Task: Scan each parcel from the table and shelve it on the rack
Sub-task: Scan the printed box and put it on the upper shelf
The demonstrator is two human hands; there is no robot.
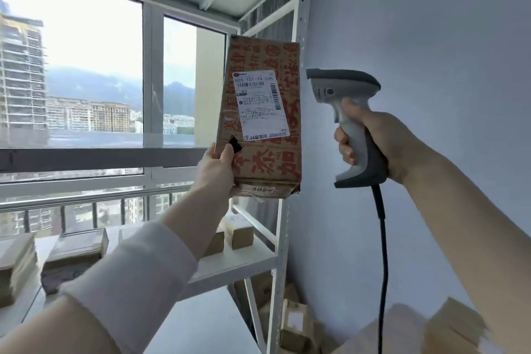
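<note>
Two hands: both raised in the head view, each holding one thing.
Left hand (218, 171): grips the parcel (265, 158) at its lower left corner, thumb on the printed front.
Parcel: upright brown carton with red print, held in the air before the right post of the rack (283, 238); its white label (260, 105) faces the camera.
Right hand (373, 144): fingers wrapped round the scanner (343, 95) handle.
Scanner: nose aimed left at the parcel, near but apart; black cable (380, 238) hangs down.
Shelf (230, 264): small boxes (239, 231) sit on it.

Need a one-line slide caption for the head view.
Left hand holds a labelled parcel upright before the rack; right hand aims a corded scanner at it.
</note>
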